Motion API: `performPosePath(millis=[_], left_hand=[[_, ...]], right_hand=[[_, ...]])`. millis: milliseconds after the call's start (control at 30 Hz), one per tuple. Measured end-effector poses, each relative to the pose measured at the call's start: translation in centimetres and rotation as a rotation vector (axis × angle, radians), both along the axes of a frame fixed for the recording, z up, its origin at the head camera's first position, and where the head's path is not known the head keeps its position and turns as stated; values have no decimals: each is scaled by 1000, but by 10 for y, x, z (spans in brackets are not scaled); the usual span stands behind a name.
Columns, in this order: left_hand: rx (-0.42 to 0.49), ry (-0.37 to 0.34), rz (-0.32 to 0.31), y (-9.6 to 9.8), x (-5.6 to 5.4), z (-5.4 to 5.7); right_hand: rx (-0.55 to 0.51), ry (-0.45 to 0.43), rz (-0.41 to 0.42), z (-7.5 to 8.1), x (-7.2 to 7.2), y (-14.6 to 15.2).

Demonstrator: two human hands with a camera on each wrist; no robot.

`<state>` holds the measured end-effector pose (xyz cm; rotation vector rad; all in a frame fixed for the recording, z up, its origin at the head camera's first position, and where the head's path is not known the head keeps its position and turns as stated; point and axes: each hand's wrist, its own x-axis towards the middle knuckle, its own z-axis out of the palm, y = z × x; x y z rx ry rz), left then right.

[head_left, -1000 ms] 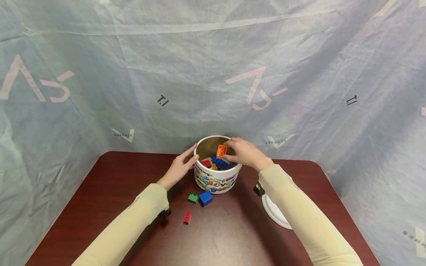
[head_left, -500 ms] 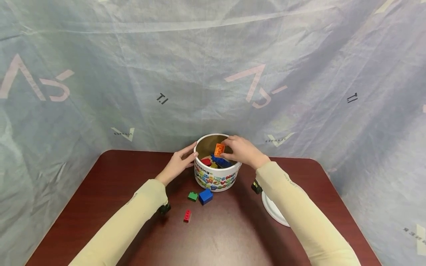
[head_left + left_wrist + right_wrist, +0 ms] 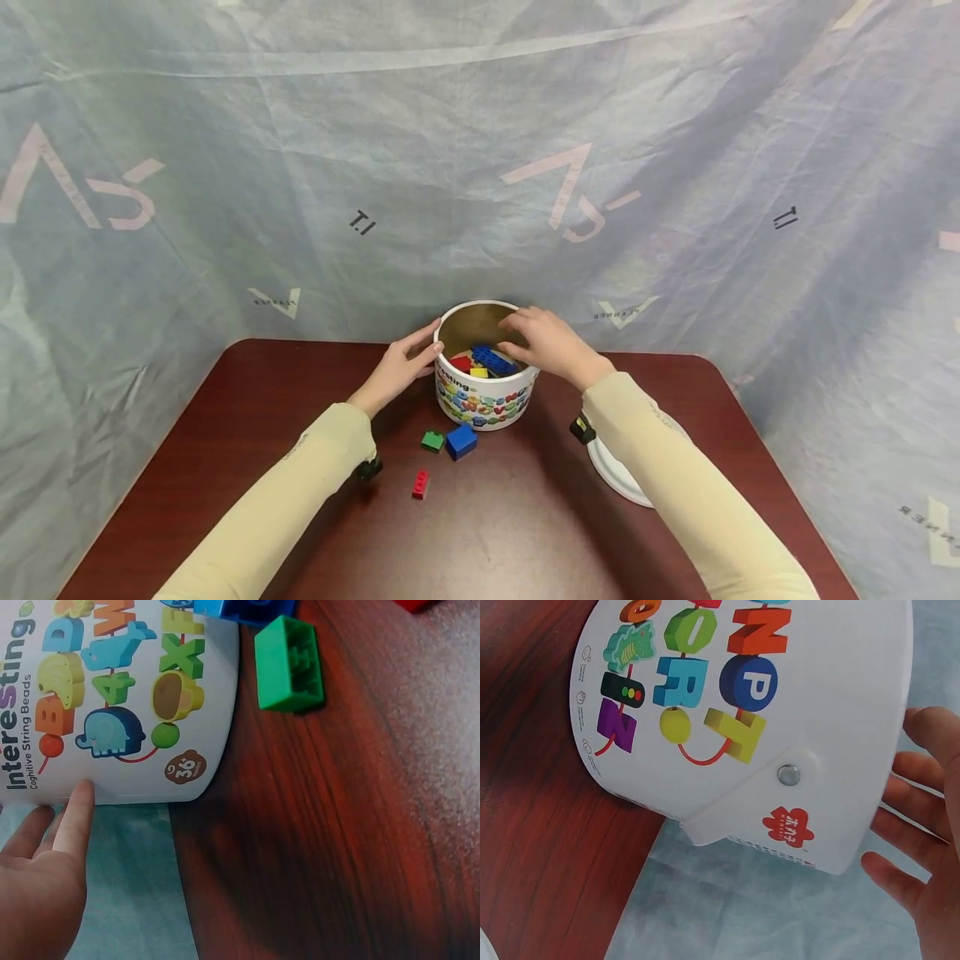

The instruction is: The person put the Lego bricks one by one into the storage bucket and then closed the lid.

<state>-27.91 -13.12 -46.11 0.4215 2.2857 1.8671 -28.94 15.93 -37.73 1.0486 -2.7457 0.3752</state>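
Note:
A white bucket (image 3: 486, 407) with colourful letter and animal prints stands at the back of the table. Inside lie a long blue toy brick (image 3: 492, 361), a red brick (image 3: 461, 363) and a yellow one (image 3: 478, 372). My left hand (image 3: 396, 373) rests on the bucket's left side, its fingers extended along the wall and thumb at the rim. Over the right rim, my right hand (image 3: 553, 346) reaches in with thumb and fingers spread apart, nothing between them. In the right wrist view, its fingers pass behind the white rim. No orange brick shows now.
In front of the bucket lie a blue brick (image 3: 461, 442), a green brick (image 3: 432, 441) and, nearer, a small red brick (image 3: 421, 484). A round white lid (image 3: 617, 477) sits partly under the right forearm. A grey cloth (image 3: 420, 167) hangs close behind the table.
The orange brick in my right hand has been let go and is out of sight; the right fingers have spread. The left hand stays at the bucket.

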Motion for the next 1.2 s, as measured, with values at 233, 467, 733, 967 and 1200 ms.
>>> performPosePath(millis=[233, 467, 733, 967, 1200], left_hand=[[8, -8, -1, 0, 0, -1], [4, -17, 6, -1, 0, -1], [5, -14, -5, -2, -3, -1], [-13, 5, -26, -4, -5, 0], [-28, 7, -76, -7, -6, 0]], right_hand=[[-29, 26, 45, 6, 19, 3], [-47, 112, 119, 10, 40, 2], [-78, 127, 189, 7, 58, 2], [-71, 153, 212, 1, 74, 1], [-83, 147, 267, -8, 87, -5]])
